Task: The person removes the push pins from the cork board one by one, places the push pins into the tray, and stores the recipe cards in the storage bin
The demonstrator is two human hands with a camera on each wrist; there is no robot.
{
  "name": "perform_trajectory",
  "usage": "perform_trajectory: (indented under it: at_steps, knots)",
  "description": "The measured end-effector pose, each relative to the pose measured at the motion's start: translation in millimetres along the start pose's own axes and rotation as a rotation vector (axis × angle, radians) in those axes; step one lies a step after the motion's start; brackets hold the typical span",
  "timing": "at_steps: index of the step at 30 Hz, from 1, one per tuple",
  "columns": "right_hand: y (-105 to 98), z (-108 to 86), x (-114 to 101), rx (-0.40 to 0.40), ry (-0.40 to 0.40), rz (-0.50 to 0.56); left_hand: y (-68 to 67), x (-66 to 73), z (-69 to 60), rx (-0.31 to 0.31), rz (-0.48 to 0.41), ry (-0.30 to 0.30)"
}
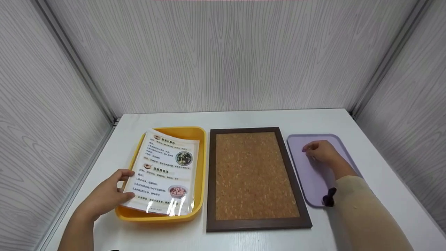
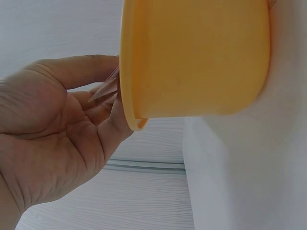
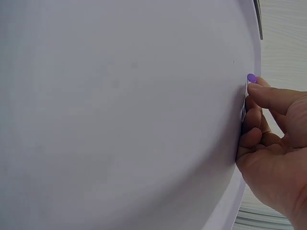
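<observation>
My left hand (image 1: pixel 106 195) grips the left edge of a glossy laminated recipe sheet (image 1: pixel 163 181), printed with text and two food pictures. The sheet lies tilted over a yellow basket (image 1: pixel 199 174). In the left wrist view, a clear corner of the sheet (image 2: pixel 106 88) pokes out between thumb and fingers, beside the basket's rim. Over a lilac tray (image 1: pixel 318 188), my right hand (image 1: pixel 322 153) pinches a small purple push pin (image 3: pixel 252 78) between thumb and forefinger. Its remaining fingers curl close to the tray's surface. The pin's point is hidden.
A cork board (image 1: pixel 254 177) with a dark brown frame lies flat between the basket and the tray. All stand on a white table (image 1: pixel 244 240). Pale wood-grain panels (image 1: pixel 230 55) rise at the back and both sides. A dark wrist device (image 1: pixel 329 197) sits by the right sleeve.
</observation>
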State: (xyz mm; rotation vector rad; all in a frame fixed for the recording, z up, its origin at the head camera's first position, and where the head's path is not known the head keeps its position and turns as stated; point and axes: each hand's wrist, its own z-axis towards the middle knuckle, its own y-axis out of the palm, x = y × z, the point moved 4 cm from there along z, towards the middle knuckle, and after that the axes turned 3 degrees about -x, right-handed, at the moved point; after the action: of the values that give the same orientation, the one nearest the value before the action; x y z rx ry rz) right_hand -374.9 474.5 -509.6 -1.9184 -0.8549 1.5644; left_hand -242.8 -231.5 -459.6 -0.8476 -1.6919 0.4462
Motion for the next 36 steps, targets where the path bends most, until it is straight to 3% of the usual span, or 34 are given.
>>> perform_trajectory:
  at_steps: [8,17,25,31,36]
  knots:
    - [-3.9,1.9,5.9,-0.016,0.03,-0.006,2.5,0.7,6.2,0.017,0.044,-0.025]
    - [-9.4,-2.1,8.5,-0.005,-0.031,0.004,1.0,2.8,6.6,0.042,0.09,0.009]
    - [-16.4,-3.7,14.6,-0.039,0.001,0.041,-5.4,3.3,9.6,0.066,0.186,0.012]
    - [-27.0,-9.9,17.9,-0.131,0.013,0.074,-4.7,11.5,8.6,0.054,0.158,0.014]
    - [-39.1,-21.8,3.6,-0.229,0.015,0.071,-1.1,30.7,4.4,0.045,0.087,0.109]
